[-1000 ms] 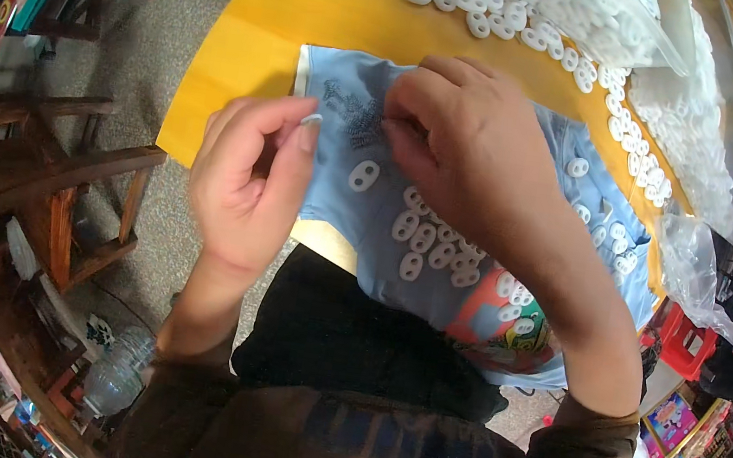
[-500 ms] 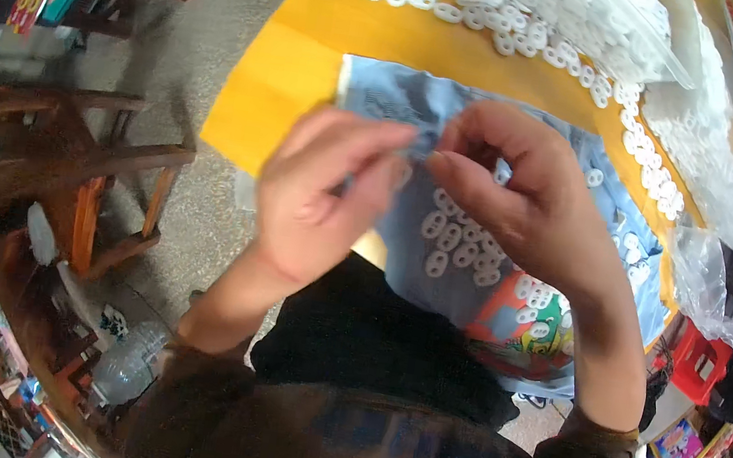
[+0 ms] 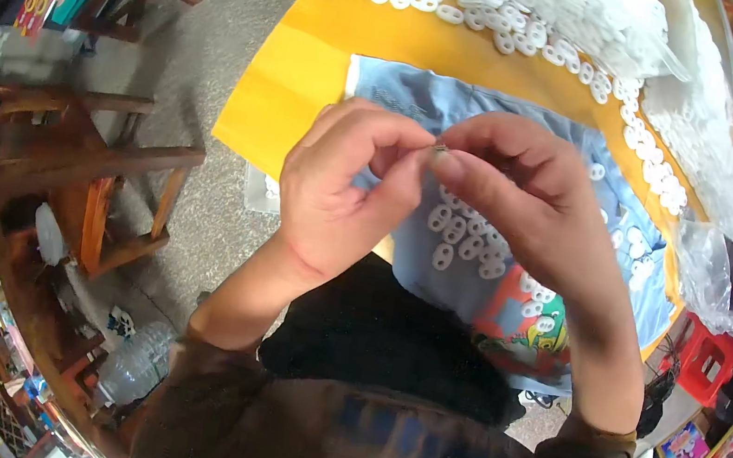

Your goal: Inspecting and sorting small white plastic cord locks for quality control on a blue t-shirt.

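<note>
Where hands (image 3: 433, 191) meet, orientation indiscernible.

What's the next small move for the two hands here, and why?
Probably press the fingertips together to seat the tiny piece. Left hand and right hand pinch it between them, raised over the blue sheet of white oval parts; what the piece is can't be made out.

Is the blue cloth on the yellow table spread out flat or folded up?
Spread flat: the blue cloth lies open on the yellow table, white pieces scattered on it.
</note>
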Tool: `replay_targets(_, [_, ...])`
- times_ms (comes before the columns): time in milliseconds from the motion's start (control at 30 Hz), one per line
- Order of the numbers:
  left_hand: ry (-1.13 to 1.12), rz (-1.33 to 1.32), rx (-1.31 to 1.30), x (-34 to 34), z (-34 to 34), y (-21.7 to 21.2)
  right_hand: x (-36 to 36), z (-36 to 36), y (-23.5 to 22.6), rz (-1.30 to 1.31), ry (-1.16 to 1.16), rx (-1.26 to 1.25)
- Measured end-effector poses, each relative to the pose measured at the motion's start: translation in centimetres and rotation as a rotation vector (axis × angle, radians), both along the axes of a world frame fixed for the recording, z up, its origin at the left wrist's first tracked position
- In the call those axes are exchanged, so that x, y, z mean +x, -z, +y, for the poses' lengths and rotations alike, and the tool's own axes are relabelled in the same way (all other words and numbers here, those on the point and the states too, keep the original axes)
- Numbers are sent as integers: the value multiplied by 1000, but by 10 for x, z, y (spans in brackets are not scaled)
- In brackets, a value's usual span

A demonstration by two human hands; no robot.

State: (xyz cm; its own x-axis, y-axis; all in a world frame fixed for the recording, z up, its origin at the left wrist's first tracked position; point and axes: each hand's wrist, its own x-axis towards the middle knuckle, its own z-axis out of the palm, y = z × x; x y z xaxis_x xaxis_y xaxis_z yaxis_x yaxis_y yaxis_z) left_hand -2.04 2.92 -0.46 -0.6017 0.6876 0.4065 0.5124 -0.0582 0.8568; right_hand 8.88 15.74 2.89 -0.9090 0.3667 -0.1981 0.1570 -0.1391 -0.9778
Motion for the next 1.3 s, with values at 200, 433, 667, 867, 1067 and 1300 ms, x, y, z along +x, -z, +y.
replay_targets(200, [78,-197,18,1,-2,2,2,-3,6,9,11,49])
replay_targets(433, [124,-473,86,1,-9,-9,4,5,12,66,45,350])
replay_targets(667, [119,-451,81,3,-12,-8,2,0,13,93,169,816])
replay_targets(867, [58,23,40,13,-10,-7,25,-14,-17,-23,47,144])
replay_targets(1067, [215,101,14,35,-7,-24,55,-22,-27,-84,144,-324])
replay_targets(1300, [373,-619,-100,71,-18,-28,103,-38,-14,19,433,-498])
